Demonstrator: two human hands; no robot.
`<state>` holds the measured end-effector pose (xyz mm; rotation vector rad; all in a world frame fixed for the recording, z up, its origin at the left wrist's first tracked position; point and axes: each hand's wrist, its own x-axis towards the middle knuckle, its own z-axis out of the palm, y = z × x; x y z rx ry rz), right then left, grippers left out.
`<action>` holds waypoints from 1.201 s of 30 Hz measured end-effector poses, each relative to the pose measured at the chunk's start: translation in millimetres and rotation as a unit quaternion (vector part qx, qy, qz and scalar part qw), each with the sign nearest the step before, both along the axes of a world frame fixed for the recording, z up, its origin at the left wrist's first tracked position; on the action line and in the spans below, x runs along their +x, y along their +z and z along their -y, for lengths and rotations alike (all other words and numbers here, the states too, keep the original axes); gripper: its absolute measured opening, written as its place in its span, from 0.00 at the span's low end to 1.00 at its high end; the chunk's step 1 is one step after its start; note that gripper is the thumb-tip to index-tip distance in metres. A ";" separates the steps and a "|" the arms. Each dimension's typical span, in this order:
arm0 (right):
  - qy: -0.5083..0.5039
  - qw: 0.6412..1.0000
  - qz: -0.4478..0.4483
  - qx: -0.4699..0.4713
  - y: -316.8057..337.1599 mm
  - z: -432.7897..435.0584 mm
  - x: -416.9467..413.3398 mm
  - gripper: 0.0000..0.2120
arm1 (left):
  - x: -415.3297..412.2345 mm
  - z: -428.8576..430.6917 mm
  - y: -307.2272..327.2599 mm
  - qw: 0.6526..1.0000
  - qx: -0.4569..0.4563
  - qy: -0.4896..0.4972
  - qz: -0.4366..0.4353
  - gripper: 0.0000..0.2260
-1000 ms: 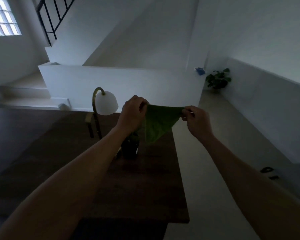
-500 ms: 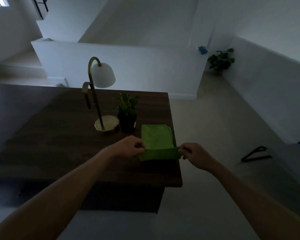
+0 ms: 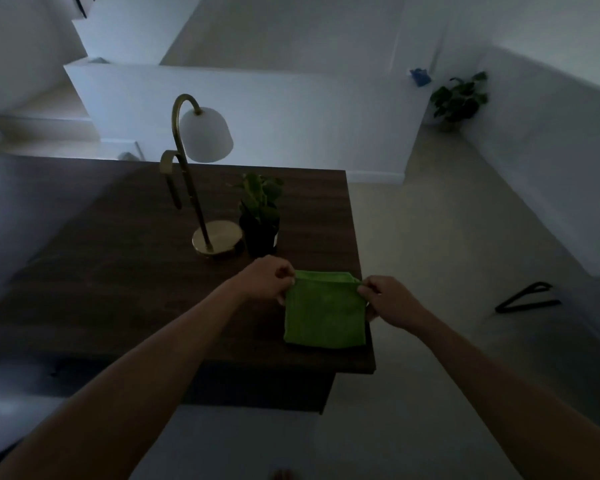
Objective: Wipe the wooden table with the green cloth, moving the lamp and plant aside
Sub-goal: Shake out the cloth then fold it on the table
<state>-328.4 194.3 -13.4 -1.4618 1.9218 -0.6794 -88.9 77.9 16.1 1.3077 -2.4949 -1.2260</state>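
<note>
Green folded cloth at the near right corner of the dark wooden counter, fingers of your left hand and right hand pinching its far corners, brass arched lamp and black-potted plant just behind.

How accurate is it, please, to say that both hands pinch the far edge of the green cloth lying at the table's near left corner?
Not quite: the head view shows the green cloth lying at the table's near right corner, not the left. The rest holds: the left hand and right hand both pinch its far edge.
</note>
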 end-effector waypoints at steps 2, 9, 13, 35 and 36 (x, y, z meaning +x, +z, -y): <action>-0.032 0.999 -0.037 -0.020 -8.3 12.2 -1.2 0.10 | -12.5 9.0 -8.4 0.998 -0.063 0.008 0.002 0.06; -0.093 0.989 -0.105 -0.041 -37.1 42.1 -5.9 0.09 | -35.6 23.3 -35.3 0.978 -0.183 0.080 0.062 0.08; -0.085 0.987 -0.116 -0.064 -34.5 46.2 7.2 0.17 | -43.2 17.4 -45.1 0.965 -0.244 0.065 0.074 0.18; 0.073 0.955 -0.283 -0.054 -55.7 -23.5 70.4 0.45 | -29.9 -81.1 -86.1 0.952 -0.273 -0.049 0.133 0.26; 0.073 0.955 -0.283 -0.054 -55.7 -24.7 70.7 0.44 | -29.8 -82.4 -86.0 0.952 -0.273 -0.047 0.131 0.26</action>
